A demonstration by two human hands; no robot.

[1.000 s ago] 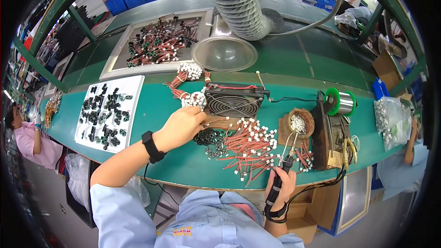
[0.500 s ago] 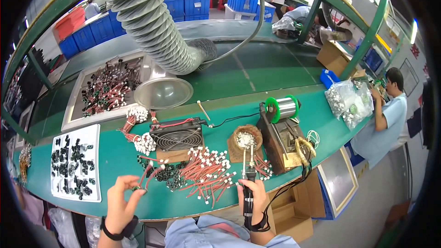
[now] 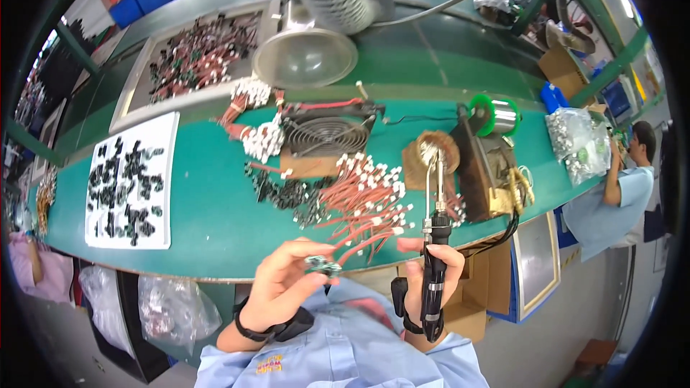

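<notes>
My left hand (image 3: 277, 287) pinches a small green and black circuit board (image 3: 323, 266), with red wires (image 3: 366, 246) running from it toward the right. Wrapped in my right hand (image 3: 453, 267) is a black soldering iron (image 3: 435, 266), held upright. Its thin metal end reaches up to a round brown bowl (image 3: 449, 145) with pale material in it; whether it touches the bowl I cannot tell. Just beyond my hands lies a pile of red wires with white connectors (image 3: 363, 190). Small black parts (image 3: 284, 190) are heaped to its left.
A white tray (image 3: 164, 233) of black parts lies at the left. Behind the piles stand a fan (image 3: 327, 136) and a suction hood (image 3: 305, 57). A green solder spool (image 3: 496, 116) sits on a stand at right. A co-worker (image 3: 611, 187) stands farther right.
The view has tilted downward. My left hand has moved right, toward my right hand, bringing the board and wires in front of my body. My right hand still holds the soldering iron by the bowl.
</notes>
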